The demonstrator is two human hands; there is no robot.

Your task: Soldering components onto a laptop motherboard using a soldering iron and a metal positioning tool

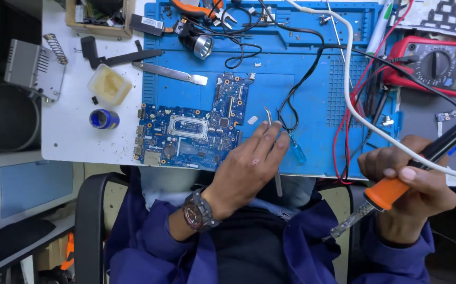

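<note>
Gripping the orange-handled soldering iron in a closed right hand, tip aimed back off the bench edge, the person should keep that hot tip clear of sleeve and cables. The left hand pinches metal tweezers beside the blue circuit board. Beyond lies open blue mat, hemmed by red and black leads.

The tweezers are thin and made of bright metal, with curved tips that point toward the far edge of the blue mat; they lie slanted near its front edge. The soldering iron has an orange grip and a black rear part, and its metal tip points down, beyond the front edge of the bench.
</note>
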